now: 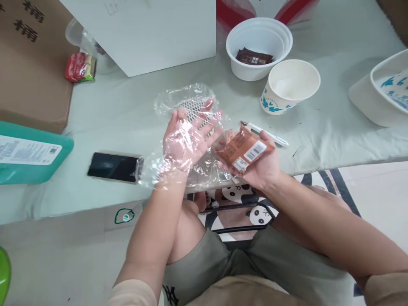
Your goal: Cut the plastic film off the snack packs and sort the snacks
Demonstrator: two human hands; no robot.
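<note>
My left hand (193, 138) is palm up with its fingers spread, inside or beneath a clear plastic bag (207, 168) that also drapes around the wrist; the frame does not settle which. A dark mesh pattern shows through the plastic behind the fingers. My right hand (266, 168) holds an orange-brown packet (245, 148) with a white barcode label, resting across the palm and fingers. The packet's left end is close to the plastic. Just beyond the packet lies a white box cutter or pen-like tool (270, 134), partly hidden by it.
A black phone (114, 166) lies left of my hands. Behind stand a white box (165, 34), a white bowl (236, 70) with brown packets, and a paper cup (280, 102). At right is a white bin (366, 95); at left, a teal container (60, 146) and red snack packs (76, 67).
</note>
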